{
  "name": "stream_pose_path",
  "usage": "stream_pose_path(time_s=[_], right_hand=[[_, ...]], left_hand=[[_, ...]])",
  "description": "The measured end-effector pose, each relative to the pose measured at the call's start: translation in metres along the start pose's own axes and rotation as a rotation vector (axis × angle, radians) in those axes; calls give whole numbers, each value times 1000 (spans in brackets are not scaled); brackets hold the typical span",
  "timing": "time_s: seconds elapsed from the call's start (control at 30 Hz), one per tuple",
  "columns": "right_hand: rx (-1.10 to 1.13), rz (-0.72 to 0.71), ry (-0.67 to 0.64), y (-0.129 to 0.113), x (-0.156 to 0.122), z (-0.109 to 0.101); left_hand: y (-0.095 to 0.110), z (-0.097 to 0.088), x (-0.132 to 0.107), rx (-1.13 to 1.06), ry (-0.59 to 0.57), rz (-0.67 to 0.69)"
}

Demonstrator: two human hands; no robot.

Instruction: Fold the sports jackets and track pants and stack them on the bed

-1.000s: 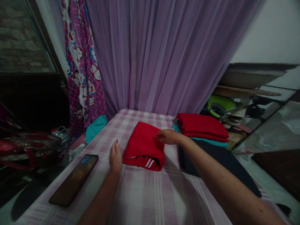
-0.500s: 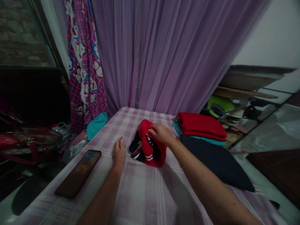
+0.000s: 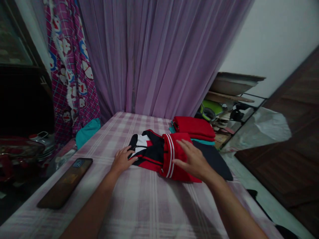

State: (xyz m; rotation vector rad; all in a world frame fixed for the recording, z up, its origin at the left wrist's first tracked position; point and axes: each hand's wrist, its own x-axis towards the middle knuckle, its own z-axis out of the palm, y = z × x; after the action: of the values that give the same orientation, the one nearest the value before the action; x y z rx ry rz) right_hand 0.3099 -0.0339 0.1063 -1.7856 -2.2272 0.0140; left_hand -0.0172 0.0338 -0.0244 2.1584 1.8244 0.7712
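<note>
Curtain (image 3: 159, 56): mauve, sheer, hangs in long folds behind the table's far edge.
Table (image 3: 149, 205): covered in pink-and-white checked cloth; bears everything listed below.
Dark cloth (image 3: 215, 159): navy, lies flat at the table's right edge, partly under the stack.
Garment (image 3: 161, 154): red, with black and white panels and white stripes; lies mid-table, partly spread, between the two hands and just left of the stack.
Garment, handling: judged light, soft and limp, with no stiffness of its own; likely to sag or slip out of shape if lifted by one corner. Best taken at a folded edge or the striped band, with both hands.
Folded stack (image 3: 194, 127): red pieces on a teal one, far right of the table, close behind the garment.
Phone (image 3: 66, 182): dark, lies near the left edge, well apart from the garment.
Right hand (image 3: 194, 162): open, palm down, fingers spread on the garment's red striped end; grips nothing.
Left hand (image 3: 122, 159): open, flat, fingertips on the garment's black-and-white end.
Change: half a second earlier the garment was a bunched red bundle pinched by the right hand, the left resting beside it; it is now opened out sideways under both palms.
</note>
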Motion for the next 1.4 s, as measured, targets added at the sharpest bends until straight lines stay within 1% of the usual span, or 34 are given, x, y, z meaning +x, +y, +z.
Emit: stream_pose_path(time_s=[0.03, 0.1, 0.13, 0.2, 0.3, 0.33, 0.37, 0.43, 0.47, 0.53, 0.57, 0.6, 0.63, 0.67, 0.73, 0.8, 0.9, 0.93, 1.0, 1.07, 1.1, 1.17, 1.23, 1.27, 1.33, 1.4], right_hand=[[-92, 16, -90, -10, 5, 12], [-219, 21, -217, -22, 12, 32], [-254, 28, -248, -24, 13, 39], [-271, 57, -250, -20, 14, 44], [-238, 124, -215, -8, 12, 31], [-224, 139, -199, -4, 11, 24], [-210, 163, -169, 1, 12, 17], [-180, 250, -57, 8, 15, 3], [-163, 306, 6, 11, 17, -2], [-121, 384, 91, 12, 24, -10], [-100, 389, 111, 9, 28, -12], [-77, 370, 122, 4, 30, -14], [-53, 326, 130, -4, 31, -14], [-31, 263, 138, -13, 30, -13], [3, 93, 134, -38, 22, -6], [31, -118, 79, -65, 9, 7], [68, -419, -61, -102, -11, 37], [67, -483, -100, -113, -17, 48], [41, -557, -165, -131, -26, 66], [-16, -587, -241, -142, -33, 72], [-45, -593, -281, -144, -35, 68], [-87, -597, -327, -140, -37, 49], [-105, -569, -300, -125, -29, 17], [-130, -535, -266, -115, -20, 0], [-262, -377, -171, -96, 12, -33], [-391, -201, -89, -79, 59, -62]], left_hand=[[2, 0, -1, 8, 19, 9], [4, -1, -5, 11, 74, 40], [5, -1, -8, 1, 105, 52], [5, -3, -19, -47, 154, 39], [4, -16, -45, -123, 211, -65], [5, -24, -55, -133, 231, -74], [7, -32, -65, -132, 252, -52], [16, -53, -82, -112, 262, 74], [22, -63, -88, -98, 233, 161], [33, -79, -95, -69, 100, 322], [37, -86, -95, -56, 21, 374], [39, -90, -93, -45, -38, 396], [38, -92, -89, -32, -65, 386], [34, -93, -84, -16, -59, 354], [21, -91, -67, 23, 4, 274], [6, -86, -46, 76, 42, 223], [-6, -79, -13, 169, 2, 118], [-6, -77, -4, 192, -29, 76], [-5, -74, 10, 211, -109, 11], [-5, -72, 17, 200, -187, -21], [-5, -72, 18, 190, -217, -30], [-10, -75, 18, 164, -254, -37], [-17, -84, 20, 133, -289, -31], [-20, -92, 23, 103, -292, -34], [-22, -114, 35, 17, -231, -77], [-18, -146, 55, -82, -59, -175]])
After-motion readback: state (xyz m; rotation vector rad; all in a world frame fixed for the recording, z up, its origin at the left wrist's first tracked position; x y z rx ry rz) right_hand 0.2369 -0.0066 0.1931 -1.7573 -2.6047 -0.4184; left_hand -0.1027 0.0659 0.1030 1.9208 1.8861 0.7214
